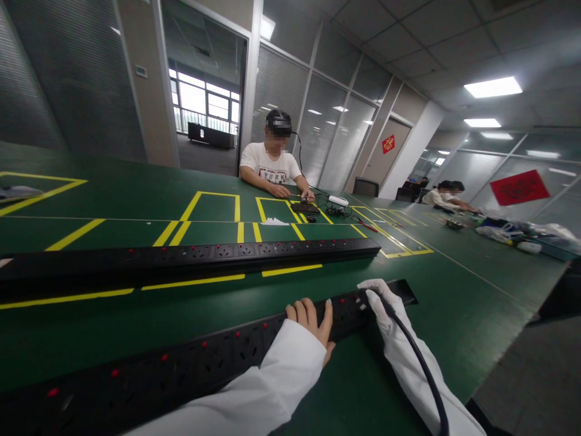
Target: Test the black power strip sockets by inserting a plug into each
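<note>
A long black power strip (218, 357) with red lights lies diagonally across the near side of the green table. My left hand (313, 327), bare, grips it near its right end, the fingers over its top face. My right hand (381, 303) wears a white glove and closes around the end of a black power cable (415, 351) just above the strip's last sockets. The plug is mostly hidden by the glove, so I cannot tell whether it sits in a socket. From there the cable runs back along my right sleeve.
A second long power strip (195, 257) lies farther back, beside yellow tape outlines (211, 194). Across the table a person (272, 157) in a headset works with small parts and cables (338, 209). Bags and a bin (554, 242) stand at the right edge.
</note>
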The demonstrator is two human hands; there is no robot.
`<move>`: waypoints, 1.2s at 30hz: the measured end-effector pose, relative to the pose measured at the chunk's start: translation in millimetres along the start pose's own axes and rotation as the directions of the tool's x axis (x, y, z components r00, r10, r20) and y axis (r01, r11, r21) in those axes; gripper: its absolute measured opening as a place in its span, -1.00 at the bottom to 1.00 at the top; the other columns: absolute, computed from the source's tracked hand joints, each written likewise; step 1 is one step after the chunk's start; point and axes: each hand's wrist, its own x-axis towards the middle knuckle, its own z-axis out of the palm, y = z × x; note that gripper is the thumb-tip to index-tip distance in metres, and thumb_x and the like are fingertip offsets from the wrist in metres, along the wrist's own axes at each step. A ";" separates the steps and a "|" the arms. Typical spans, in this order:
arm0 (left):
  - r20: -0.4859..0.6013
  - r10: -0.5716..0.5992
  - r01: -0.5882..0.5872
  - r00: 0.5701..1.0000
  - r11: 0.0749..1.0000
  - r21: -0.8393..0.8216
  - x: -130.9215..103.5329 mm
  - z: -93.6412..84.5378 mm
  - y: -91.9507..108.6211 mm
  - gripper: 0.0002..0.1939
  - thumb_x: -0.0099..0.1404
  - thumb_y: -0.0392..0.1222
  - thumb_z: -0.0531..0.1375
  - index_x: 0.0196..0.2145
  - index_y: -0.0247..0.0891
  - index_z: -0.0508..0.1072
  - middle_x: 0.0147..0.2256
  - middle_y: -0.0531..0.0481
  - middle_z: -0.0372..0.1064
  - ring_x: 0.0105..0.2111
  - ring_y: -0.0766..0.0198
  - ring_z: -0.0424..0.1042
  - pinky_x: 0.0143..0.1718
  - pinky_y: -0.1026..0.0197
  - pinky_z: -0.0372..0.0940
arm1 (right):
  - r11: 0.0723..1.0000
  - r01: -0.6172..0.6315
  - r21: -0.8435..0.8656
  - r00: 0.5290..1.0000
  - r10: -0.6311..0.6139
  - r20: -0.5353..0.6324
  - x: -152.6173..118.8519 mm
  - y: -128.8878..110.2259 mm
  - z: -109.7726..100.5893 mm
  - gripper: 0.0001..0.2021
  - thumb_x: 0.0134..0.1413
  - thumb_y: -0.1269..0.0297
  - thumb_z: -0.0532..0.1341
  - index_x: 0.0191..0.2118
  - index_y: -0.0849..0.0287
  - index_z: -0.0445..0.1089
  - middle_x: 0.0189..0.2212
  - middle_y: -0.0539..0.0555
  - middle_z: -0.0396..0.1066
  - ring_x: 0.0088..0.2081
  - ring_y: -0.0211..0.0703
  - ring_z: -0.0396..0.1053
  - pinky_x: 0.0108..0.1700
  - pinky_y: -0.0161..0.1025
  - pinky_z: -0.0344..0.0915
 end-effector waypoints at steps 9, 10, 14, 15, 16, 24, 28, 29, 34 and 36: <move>0.013 -0.006 0.006 1.000 1.000 0.000 0.1 -0.2 0.9 -0.24 0.10 0.19 0.24 0.18 -0.14 0.18 -0.02 -0.41 0.30 -0.12 -0.22 0.32 -0.10 -0.17 0.09 | 0.999 -0.027 0.042 0.998 0.024 0.061 24.7 19.3 23.8 -0.73 0.22 0.14 0.07 -0.14 0.23 0.34 -0.34 0.02 0.38 -0.41 -0.34 0.36 -0.37 -0.32 0.35; 0.014 -0.007 0.007 1.000 1.000 0.005 0.1 0.5 1.1 -0.25 0.10 0.18 0.24 0.18 -0.13 0.17 -0.01 -0.40 0.30 -0.12 -0.22 0.32 -0.10 -0.17 0.09 | 0.999 -0.025 0.040 0.998 0.023 0.063 27.2 21.9 25.2 -0.73 0.23 0.14 0.07 -0.16 0.24 0.34 -0.39 0.00 0.38 -0.44 -0.35 0.35 -0.39 -0.33 0.35; 0.014 -0.007 0.007 1.000 1.000 0.012 -0.1 2.2 1.1 -0.26 0.11 0.13 0.24 0.19 -0.13 0.16 -0.01 -0.37 0.30 -0.12 -0.22 0.32 -0.10 -0.18 0.09 | 0.999 0.005 0.032 0.999 -0.007 0.053 35.5 30.2 29.6 -0.75 0.18 0.12 0.08 -0.25 0.19 0.36 -0.43 0.04 0.44 -0.45 -0.27 0.40 -0.36 -0.28 0.36; 0.015 -0.005 0.005 1.000 1.000 0.012 -0.1 2.2 1.0 -0.26 0.11 0.13 0.24 0.19 -0.13 0.16 -0.01 -0.37 0.30 -0.12 -0.22 0.32 -0.10 -0.17 0.09 | 0.999 0.017 0.029 0.999 -0.019 0.048 36.7 31.5 30.4 -0.77 0.15 0.12 0.09 -0.26 0.16 0.37 -0.41 0.07 0.46 -0.41 -0.22 0.43 -0.33 -0.24 0.38; 0.016 -0.003 0.003 1.000 1.000 0.014 -0.1 1.9 0.8 -0.26 0.11 0.12 0.24 0.19 -0.13 0.16 -0.01 -0.38 0.30 -0.12 -0.22 0.32 -0.11 -0.17 0.09 | 0.999 0.028 0.025 0.999 -0.029 0.043 37.5 32.4 31.1 -0.79 0.13 0.13 0.10 -0.26 0.13 0.37 -0.40 0.08 0.47 -0.39 -0.16 0.45 -0.31 -0.22 0.38; 0.017 -0.002 0.002 1.000 1.000 0.021 0.0 -1.5 0.4 -0.27 0.12 0.16 0.23 0.18 -0.13 0.17 -0.01 -0.39 0.30 -0.12 -0.23 0.32 -0.10 -0.16 0.08 | 0.997 0.076 -0.016 0.997 -0.076 0.029 36.2 35.0 34.6 -0.81 0.05 0.18 0.12 -0.27 0.12 0.40 -0.39 0.09 0.49 -0.35 -0.06 0.47 -0.26 -0.18 0.41; 0.027 -0.003 0.002 1.000 1.000 0.026 0.3 -3.3 0.6 -0.27 0.12 0.19 0.21 0.18 -0.12 0.18 -0.01 -0.40 0.30 -0.11 -0.22 0.32 -0.10 -0.16 0.09 | 0.997 0.072 -0.034 0.997 -0.071 0.034 33.2 35.1 37.4 -0.79 0.10 0.16 0.08 -0.25 0.13 0.38 -0.42 0.07 0.48 -0.40 -0.14 0.47 -0.36 -0.25 0.38; 0.030 -0.003 0.002 1.000 1.000 0.024 0.4 -3.8 0.6 -0.27 0.12 0.19 0.21 0.18 -0.13 0.18 -0.01 -0.41 0.30 -0.12 -0.23 0.32 -0.11 -0.16 0.09 | 0.998 0.065 -0.027 0.997 -0.064 0.038 32.8 35.2 38.1 -0.79 0.10 0.16 0.08 -0.25 0.13 0.38 -0.42 0.07 0.48 -0.41 -0.16 0.46 -0.39 -0.27 0.37; 0.050 -0.002 0.001 0.999 1.000 0.019 1.2 -6.3 0.7 -0.27 0.13 0.19 0.21 0.18 -0.13 0.17 -0.01 -0.43 0.29 -0.12 -0.23 0.32 -0.11 -0.16 0.09 | 0.995 0.103 -0.018 0.990 -0.101 0.097 33.0 36.3 42.8 -0.77 0.12 0.16 0.06 -0.25 0.14 0.39 -0.49 0.05 0.44 -0.48 -0.21 0.42 -0.46 -0.31 0.32; 0.062 -0.002 0.001 0.998 1.000 0.016 1.4 -7.8 0.3 -0.27 0.13 0.18 0.21 0.19 -0.13 0.16 0.00 -0.43 0.29 -0.11 -0.23 0.32 -0.11 -0.16 0.09 | 0.992 0.125 0.001 0.989 -0.124 0.078 32.1 38.8 45.6 -0.80 0.12 0.18 0.07 -0.26 0.12 0.38 -0.46 0.04 0.45 -0.44 -0.21 0.43 -0.42 -0.30 0.33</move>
